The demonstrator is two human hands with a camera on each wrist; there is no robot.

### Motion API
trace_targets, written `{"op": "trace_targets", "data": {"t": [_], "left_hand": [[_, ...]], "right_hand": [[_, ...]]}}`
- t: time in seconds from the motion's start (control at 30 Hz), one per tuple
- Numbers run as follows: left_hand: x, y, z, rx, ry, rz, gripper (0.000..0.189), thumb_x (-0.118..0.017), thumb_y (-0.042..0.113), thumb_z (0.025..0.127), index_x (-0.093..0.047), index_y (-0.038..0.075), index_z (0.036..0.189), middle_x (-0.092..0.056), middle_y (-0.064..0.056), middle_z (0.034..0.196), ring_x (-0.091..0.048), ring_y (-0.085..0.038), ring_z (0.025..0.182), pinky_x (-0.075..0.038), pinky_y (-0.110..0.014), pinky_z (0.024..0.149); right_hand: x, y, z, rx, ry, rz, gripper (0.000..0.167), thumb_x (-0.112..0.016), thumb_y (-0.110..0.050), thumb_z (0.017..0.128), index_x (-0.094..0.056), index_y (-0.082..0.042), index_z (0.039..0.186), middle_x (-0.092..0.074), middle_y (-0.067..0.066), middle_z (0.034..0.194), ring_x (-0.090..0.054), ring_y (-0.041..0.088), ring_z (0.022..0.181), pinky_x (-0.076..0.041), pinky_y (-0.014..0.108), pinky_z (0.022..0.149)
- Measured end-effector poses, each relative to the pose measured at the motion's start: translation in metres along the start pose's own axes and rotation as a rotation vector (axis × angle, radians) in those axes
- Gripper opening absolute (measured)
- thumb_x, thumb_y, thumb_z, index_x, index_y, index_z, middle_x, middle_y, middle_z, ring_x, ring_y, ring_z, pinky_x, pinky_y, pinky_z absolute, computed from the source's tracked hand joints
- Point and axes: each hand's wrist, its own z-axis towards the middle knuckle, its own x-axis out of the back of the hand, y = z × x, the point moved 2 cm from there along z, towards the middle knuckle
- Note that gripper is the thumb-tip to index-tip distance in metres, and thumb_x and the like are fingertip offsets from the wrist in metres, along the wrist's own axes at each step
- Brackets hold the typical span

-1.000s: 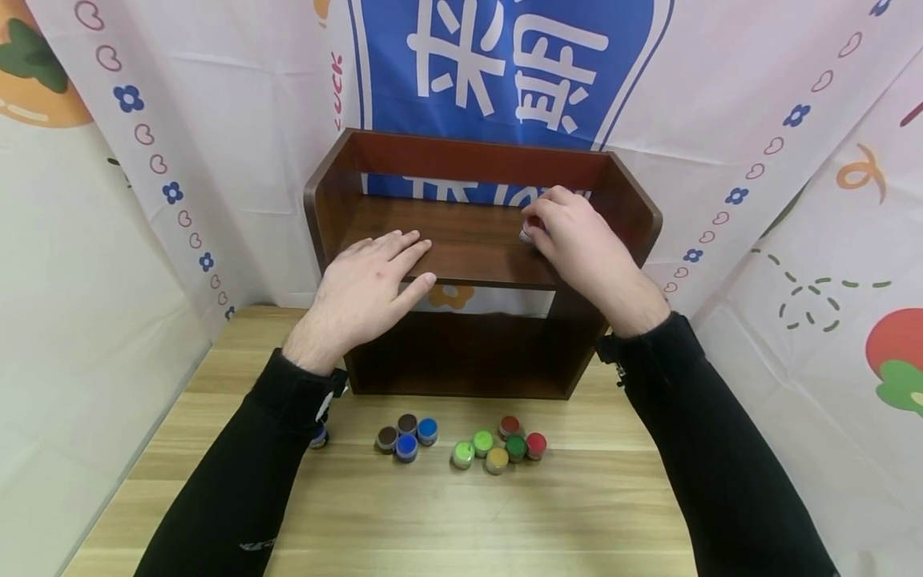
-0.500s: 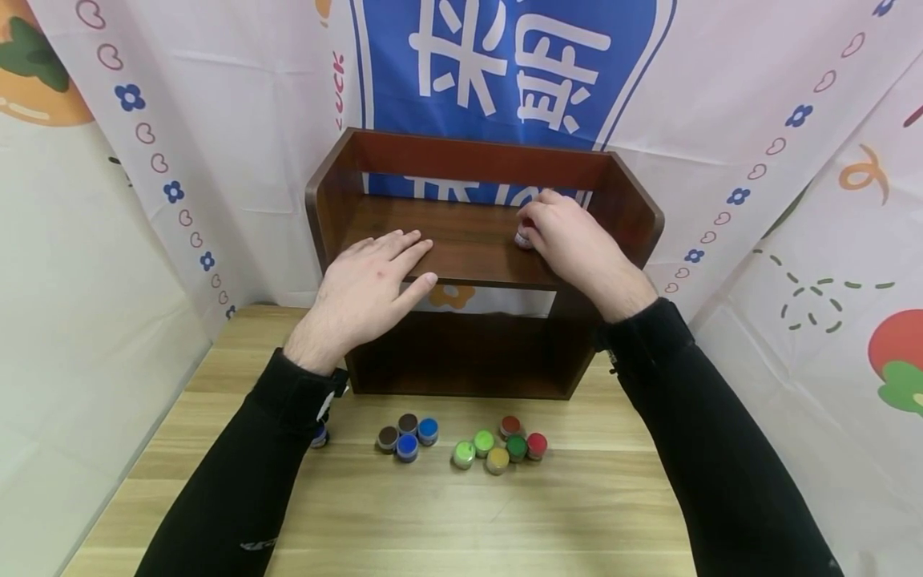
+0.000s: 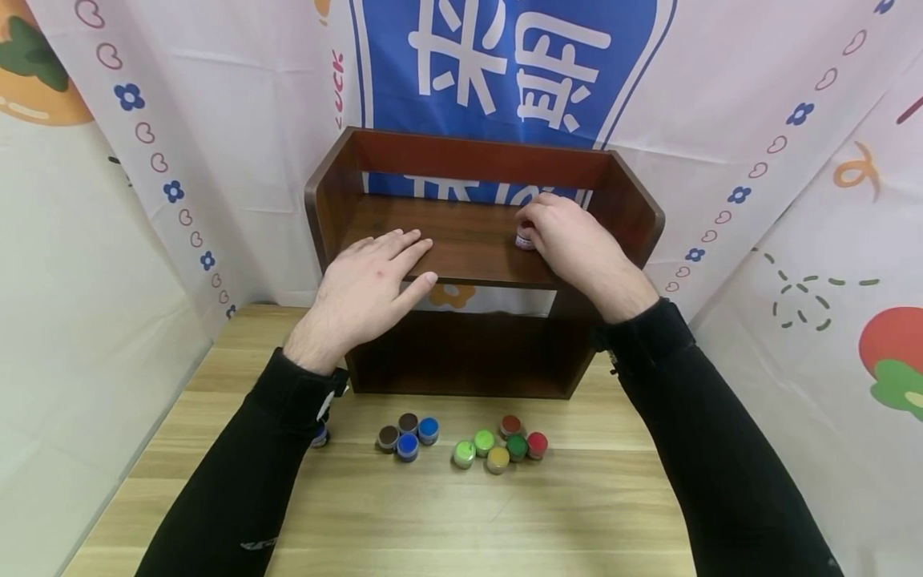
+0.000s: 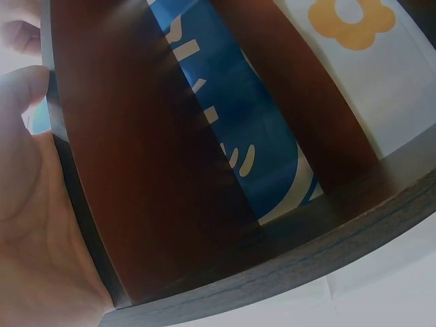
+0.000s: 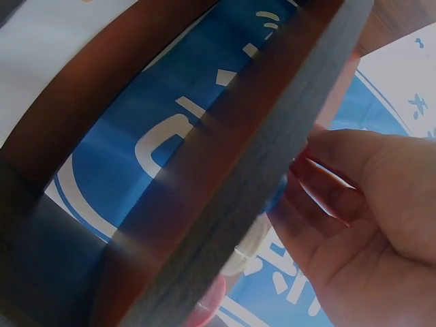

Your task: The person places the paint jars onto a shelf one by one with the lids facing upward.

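My right hand (image 3: 573,244) pinches a small paint jar (image 3: 525,241) by its top, over the right part of the shelf's upper board. Only the pale side of that jar shows below the fingertips in the head view. My left hand (image 3: 364,292) lies flat on the left front of the same brown wooden shelf (image 3: 461,260), fingers spread, holding nothing. From the right wrist view, a white jar (image 5: 248,246) and a pinkish-red jar (image 5: 208,303) appear partly behind the board's front edge, near the right hand; in the head view that hand hides them.
On the light wood table (image 3: 505,529) before the shelf stand two groups of paint jars: brown and blue ones (image 3: 407,446) on the left, green, yellow and red ones (image 3: 497,459) on the right. Another jar (image 3: 320,437) peeks out beside the left sleeve. Printed cloth hangs behind and on both sides.
My right hand has shifted slightly left and towards me along the upper board with the jar. Little movement shows in the last half second. My left hand stays in place.
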Motion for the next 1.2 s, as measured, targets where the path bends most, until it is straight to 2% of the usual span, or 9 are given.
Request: {"op": "trace_targets", "data": {"t": [0.2,0.43,0.73,1.07,1.2], "left_hand": [[0.0,0.0,0.0,0.001,0.005,-0.001,0.075,-0.043,0.063,0.123,-0.044,0.019,0.183,-0.042,-0.011,0.191,-0.037,-0.034,0.181,-0.031,-0.06,0.149],[0.0,-0.001,0.0,-0.001,0.006,0.004,0.075,-0.043,0.064,0.123,-0.044,0.018,0.183,-0.042,-0.011,0.191,-0.037,-0.034,0.181,-0.032,-0.06,0.149],[-0.001,-0.001,0.0,0.0,0.005,0.003,0.075,-0.043,0.064,0.123,-0.044,0.018,0.183,-0.043,-0.011,0.191,-0.037,-0.034,0.181,-0.032,-0.061,0.149],[0.001,0.0,-0.001,0.002,0.007,-0.001,0.075,-0.043,0.064,0.123,-0.045,0.018,0.183,-0.043,-0.011,0.191,-0.037,-0.034,0.181,-0.032,-0.06,0.149],[0.001,0.0,0.0,0.002,0.006,-0.003,0.075,-0.043,0.064,0.123,-0.044,0.018,0.183,-0.042,-0.011,0.191,-0.037,-0.033,0.181,-0.032,-0.06,0.149]], "right_hand": [[0.007,0.0,-0.011,0.007,0.029,0.028,0.034,-0.061,-0.014,0.122,-0.074,-0.001,0.15,-0.075,0.022,0.147,-0.068,0.038,0.136,-0.057,0.056,0.132],[0.015,0.001,-0.031,0.007,0.053,0.036,0.038,-0.065,-0.012,0.12,-0.07,0.0,0.155,-0.071,0.023,0.158,-0.065,0.041,0.149,-0.053,0.059,0.136],[0.02,0.002,-0.061,0.034,0.13,0.103,0.037,-0.069,-0.008,0.117,-0.071,-0.003,0.153,-0.07,0.022,0.158,-0.063,0.043,0.147,-0.056,0.063,0.131],[0.018,0.01,-0.092,0.083,0.229,0.12,0.037,-0.07,-0.005,0.117,-0.071,0.001,0.153,-0.07,0.026,0.156,-0.064,0.048,0.145,-0.056,0.067,0.127],[0.014,0.014,-0.104,0.078,0.256,0.12,0.038,-0.071,-0.005,0.116,-0.071,0.001,0.153,-0.07,0.028,0.156,-0.064,0.05,0.145,-0.057,0.069,0.125]]}}
